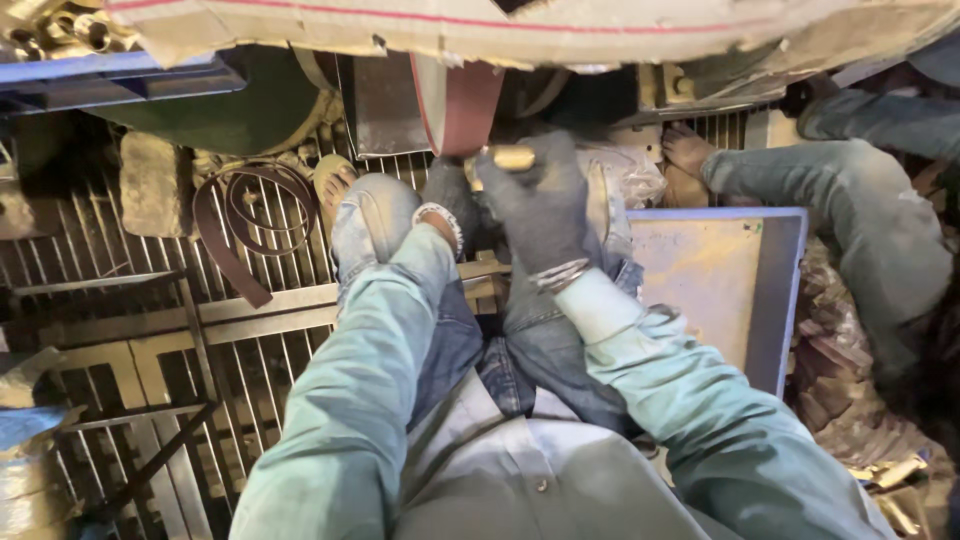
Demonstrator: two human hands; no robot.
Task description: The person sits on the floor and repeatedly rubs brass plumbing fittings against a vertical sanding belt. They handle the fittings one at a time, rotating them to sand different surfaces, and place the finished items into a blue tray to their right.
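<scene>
A small brass-coloured metal piece [512,157] is gripped in the right hand [535,205], which is covered by a dark grey fabric glove and closed around the piece's lower end. The piece is seen at about twelve o'clock of that hand, pressed up against the reddish-brown sanding belt [462,100] that runs down from the machine above. The left hand [452,195], also in a dark glove, is raised just beside the right at its nine o'clock, near the belt; whether it is clasped on anything cannot be told, since its fingers are hidden. Both forearms are clad in pale teal sleeves. A slatted metal grate floor [120,290] is spread out towards nine o'clock, with a loose loop of dark brown worn belt [245,215] lying on it. At three o'clock of the hands, a flat blue-edged metal tray [775,290] is found. Beyond it, at about two o'clock, another person's bare foot [686,150] and jeans-clad leg [850,200] are seen.
</scene>
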